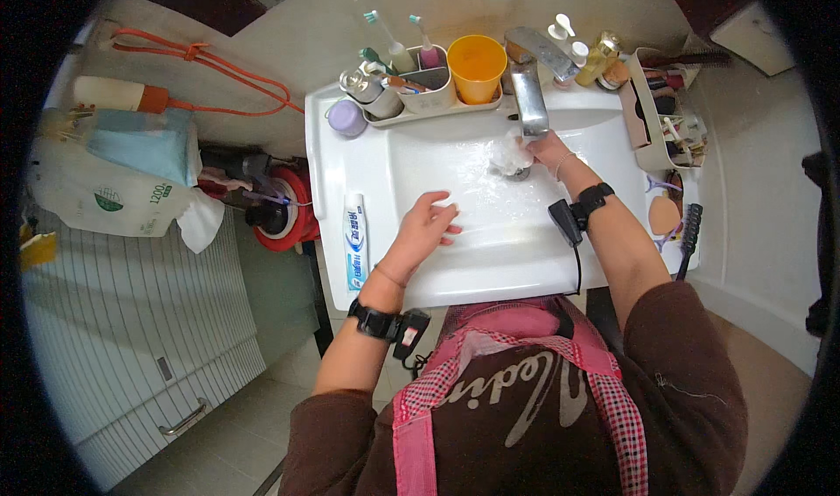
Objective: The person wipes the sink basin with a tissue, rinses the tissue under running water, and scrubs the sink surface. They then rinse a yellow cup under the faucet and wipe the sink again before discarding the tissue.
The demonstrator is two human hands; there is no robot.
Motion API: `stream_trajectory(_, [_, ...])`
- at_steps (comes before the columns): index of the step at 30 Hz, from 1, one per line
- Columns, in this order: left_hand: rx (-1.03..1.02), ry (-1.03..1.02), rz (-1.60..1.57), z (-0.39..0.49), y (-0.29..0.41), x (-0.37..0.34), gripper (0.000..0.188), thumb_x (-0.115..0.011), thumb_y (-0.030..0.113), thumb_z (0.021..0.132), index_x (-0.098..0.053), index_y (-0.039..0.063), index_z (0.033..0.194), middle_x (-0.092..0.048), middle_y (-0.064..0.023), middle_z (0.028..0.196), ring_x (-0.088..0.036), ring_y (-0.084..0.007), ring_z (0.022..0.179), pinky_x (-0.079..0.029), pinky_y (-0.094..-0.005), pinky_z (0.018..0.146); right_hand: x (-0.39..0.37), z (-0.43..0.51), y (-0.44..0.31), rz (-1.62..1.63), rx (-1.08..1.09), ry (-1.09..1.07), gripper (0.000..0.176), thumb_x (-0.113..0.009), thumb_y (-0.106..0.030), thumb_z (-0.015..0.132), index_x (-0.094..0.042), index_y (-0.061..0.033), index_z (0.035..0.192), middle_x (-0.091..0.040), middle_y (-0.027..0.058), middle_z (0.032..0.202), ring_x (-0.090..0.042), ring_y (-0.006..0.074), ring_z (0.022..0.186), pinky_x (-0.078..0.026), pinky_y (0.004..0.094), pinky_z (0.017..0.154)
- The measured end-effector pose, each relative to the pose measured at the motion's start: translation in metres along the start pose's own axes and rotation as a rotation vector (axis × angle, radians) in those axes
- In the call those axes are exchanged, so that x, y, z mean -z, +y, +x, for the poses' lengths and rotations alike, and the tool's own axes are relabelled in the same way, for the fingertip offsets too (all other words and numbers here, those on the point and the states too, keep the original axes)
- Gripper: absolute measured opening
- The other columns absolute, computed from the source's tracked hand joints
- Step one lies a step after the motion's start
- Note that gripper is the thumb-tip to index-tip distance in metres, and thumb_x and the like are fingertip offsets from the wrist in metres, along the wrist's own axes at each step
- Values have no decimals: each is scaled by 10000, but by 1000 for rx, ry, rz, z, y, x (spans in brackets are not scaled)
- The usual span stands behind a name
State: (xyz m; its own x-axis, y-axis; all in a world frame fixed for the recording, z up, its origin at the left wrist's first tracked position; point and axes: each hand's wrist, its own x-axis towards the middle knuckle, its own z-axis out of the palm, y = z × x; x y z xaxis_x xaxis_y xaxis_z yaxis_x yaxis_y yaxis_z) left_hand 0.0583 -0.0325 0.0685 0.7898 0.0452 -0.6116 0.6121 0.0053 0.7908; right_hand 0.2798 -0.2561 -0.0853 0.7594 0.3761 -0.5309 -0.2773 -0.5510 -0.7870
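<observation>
My right hand [550, 151] is under the metal faucet [530, 102] and grips a wet white cloth or tissue [510, 156], whose exact kind I cannot tell. The cloth lies in the running water, just above the drain [518, 174] of the white sink [420, 161]. Over the left part of the basin hovers my left hand [430, 226], fingers slightly curled and apart, holding nothing. A toothpaste tube [355, 243] lies on the sink's left rim, left of that hand.
Along the back rim stand a toothbrush holder [426, 99], an orange cup [477, 69], a purple-lidded jar [346, 117] and pump bottles [561, 29]. A cosmetics organizer [646, 128] and a black hairbrush [688, 240] are at the right. A tissue pack [125, 194] hangs at the left.
</observation>
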Motion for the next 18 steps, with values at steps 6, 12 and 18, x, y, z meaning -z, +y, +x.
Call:
stream_trajectory(6, [77, -29, -182, 90, 27, -46, 665, -464, 486, 923, -300, 11, 1359, -511, -186, 1186, -547, -262, 1080, -487, -396, 853, -16, -25, -24, 845, 44, -80, 286, -572, -105, 879, -540, -24, 1151, -616, 82, 1055, -610, 195, 954, -518, 346, 807])
stream_trajectory(12, [143, -265, -926, 158, 10, -85, 602, -435, 513, 934, -391, 28, 1289, -517, -176, 1220, -564, -300, 1050, -457, -487, 914, 6, -55, -36, 893, -26, -346, 357, -544, -127, 907, -459, -50, 1245, -581, 85, 1148, -609, 197, 981, -510, 363, 866])
stream_trajectory(18, [41, 182, -654, 175, -7, -99, 303, -587, 252, 907, -507, 53, 1122, -596, -61, 1025, -591, -171, 915, -501, -331, 739, 27, -46, -11, 198, 88, 58, 314, -596, -305, 877, -654, -22, 1000, -675, 62, 858, -625, 163, 832, -467, 275, 740])
